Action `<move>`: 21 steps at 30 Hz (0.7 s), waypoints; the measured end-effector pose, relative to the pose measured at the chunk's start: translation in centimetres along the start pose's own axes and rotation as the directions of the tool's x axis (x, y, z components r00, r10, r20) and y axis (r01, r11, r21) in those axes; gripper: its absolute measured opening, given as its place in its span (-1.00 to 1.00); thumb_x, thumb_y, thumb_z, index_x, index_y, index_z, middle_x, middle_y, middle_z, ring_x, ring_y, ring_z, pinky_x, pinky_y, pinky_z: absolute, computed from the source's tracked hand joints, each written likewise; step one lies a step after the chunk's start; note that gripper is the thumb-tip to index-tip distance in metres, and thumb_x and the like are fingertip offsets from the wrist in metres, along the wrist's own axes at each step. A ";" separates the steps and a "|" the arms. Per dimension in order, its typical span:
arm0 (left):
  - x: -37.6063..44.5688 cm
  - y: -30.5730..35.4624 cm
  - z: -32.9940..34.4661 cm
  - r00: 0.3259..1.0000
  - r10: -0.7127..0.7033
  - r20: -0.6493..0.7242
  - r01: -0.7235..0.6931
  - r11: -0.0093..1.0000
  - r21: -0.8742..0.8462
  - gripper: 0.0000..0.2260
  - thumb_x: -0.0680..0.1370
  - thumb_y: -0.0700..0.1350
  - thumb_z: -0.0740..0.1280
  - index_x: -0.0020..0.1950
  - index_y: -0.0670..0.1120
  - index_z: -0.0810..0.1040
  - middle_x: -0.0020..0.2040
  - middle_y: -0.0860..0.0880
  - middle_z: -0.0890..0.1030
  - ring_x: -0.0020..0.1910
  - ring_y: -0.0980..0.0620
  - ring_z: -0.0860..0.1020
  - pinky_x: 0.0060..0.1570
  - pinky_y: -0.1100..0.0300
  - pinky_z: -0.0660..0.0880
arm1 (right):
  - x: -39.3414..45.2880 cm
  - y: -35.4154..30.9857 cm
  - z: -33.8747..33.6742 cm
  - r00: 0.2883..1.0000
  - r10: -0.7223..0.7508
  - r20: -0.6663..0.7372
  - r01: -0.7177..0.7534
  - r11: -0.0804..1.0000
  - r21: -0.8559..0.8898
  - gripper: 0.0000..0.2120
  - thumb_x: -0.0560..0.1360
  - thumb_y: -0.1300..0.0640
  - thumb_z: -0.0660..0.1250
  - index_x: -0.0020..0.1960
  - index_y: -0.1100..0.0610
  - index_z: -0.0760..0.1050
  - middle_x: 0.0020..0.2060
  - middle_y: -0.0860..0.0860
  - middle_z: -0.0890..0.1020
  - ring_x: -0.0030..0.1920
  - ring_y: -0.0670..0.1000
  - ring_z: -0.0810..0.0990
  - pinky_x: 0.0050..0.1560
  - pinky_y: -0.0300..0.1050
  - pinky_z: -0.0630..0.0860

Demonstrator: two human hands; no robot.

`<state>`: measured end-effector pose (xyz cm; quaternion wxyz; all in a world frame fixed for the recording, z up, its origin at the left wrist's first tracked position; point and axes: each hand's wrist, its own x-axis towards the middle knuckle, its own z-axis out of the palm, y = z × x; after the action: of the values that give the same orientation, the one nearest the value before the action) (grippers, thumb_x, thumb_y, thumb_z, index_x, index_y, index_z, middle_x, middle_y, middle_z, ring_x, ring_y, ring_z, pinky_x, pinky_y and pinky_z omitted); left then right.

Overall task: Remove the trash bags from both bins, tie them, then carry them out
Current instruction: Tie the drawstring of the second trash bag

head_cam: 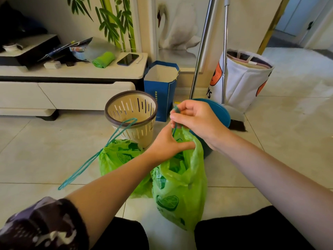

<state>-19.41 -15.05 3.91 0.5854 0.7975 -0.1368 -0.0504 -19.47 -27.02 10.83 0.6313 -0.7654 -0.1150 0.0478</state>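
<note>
Both hands closed on one green bag [180, 186] — right hand [196, 120] pinching drawstring [175, 112] above, left hand [167, 143] gripping the mouth below.

A phone [128, 59] and a rolled green cloth [104, 59] lie on the low white cabinet [75, 73]. A blue paper bag [161, 91] stands beside it. A white fabric basket [243, 80] sits near the wall.

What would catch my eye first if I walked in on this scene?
Two bright green trash bags on the pale tiled floor: the nearer bag is held at its mouth by the left hand while the right hand pinches its teal drawstring above. The other bag sits just left of it, its long drawstring loop trailing out. Behind them stand an empty slotted beige bin and a blue bin.
</note>
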 end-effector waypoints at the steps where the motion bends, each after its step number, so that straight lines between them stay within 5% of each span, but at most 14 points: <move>1: 0.0 0.1 0.0 1.000 0.014 -0.007 -0.014 1.000 -0.017 -0.59 0.40 -0.17 0.49 0.03 0.16 0.34 0.02 0.20 0.47 0.05 0.31 0.45 0.02 0.49 0.41 | 0.0 0.0 0.0 1.000 -0.002 0.000 0.002 1.000 -0.022 -0.97 0.47 0.26 0.38 -0.13 0.17 0.57 -0.37 0.02 0.66 -0.33 -0.12 0.62 -0.21 -0.29 0.53; 8: 0.2 0.9 -0.6 0.998 0.064 0.013 -0.060 0.974 -0.219 -0.76 0.48 -0.18 0.40 0.11 0.05 0.54 0.02 0.10 0.63 0.11 0.18 0.57 0.12 0.26 0.49 | -0.3 0.0 -0.8 0.998 -0.015 -0.054 0.010 0.995 -0.095 -0.93 0.46 0.23 0.40 -0.18 0.10 0.57 -0.32 0.03 0.71 -0.27 -0.10 0.68 -0.21 -0.32 0.53; 13: 0.4 0.7 -0.1 0.997 0.058 -0.059 -0.064 0.990 -0.123 -0.97 0.51 -0.16 0.40 -0.08 -0.10 0.60 -0.20 0.03 0.64 -0.20 0.22 0.59 -0.12 0.30 0.52 | -0.4 -0.5 -0.6 0.993 -0.105 -0.053 0.097 0.986 -0.132 -0.98 0.46 0.24 0.40 -0.12 0.14 0.58 -0.32 0.01 0.69 -0.28 -0.11 0.67 -0.23 -0.33 0.53; 17: 0.5 -0.7 0.1 1.000 -0.016 0.007 0.017 0.999 -0.034 -0.83 0.48 -0.02 0.43 -0.07 -0.11 0.64 -0.09 -0.12 0.69 -0.06 -0.06 0.66 0.10 -0.08 0.56 | -0.1 -1.6 -1.2 0.975 -0.192 -0.109 0.183 0.979 -0.094 -0.95 0.47 0.26 0.38 -0.08 0.16 0.56 -0.27 0.01 0.67 -0.30 -0.14 0.64 -0.24 -0.34 0.52; 21: 0.5 -1.5 0.0 0.996 -0.075 0.041 0.074 0.997 0.026 -0.87 0.48 -0.01 0.42 -0.09 -0.06 0.64 -0.08 -0.11 0.69 -0.02 -0.09 0.65 0.13 -0.11 0.54 | 0.2 -2.2 -2.2 0.960 -0.219 -0.176 0.215 0.976 -0.041 -0.93 0.48 0.26 0.36 -0.08 0.12 0.56 -0.29 -0.02 0.65 -0.28 -0.11 0.61 -0.17 -0.24 0.55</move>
<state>-18.67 -14.76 2.49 0.5703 0.8080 -0.1197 -0.0870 -19.05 -28.65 13.41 0.6322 -0.7562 -0.1416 -0.0920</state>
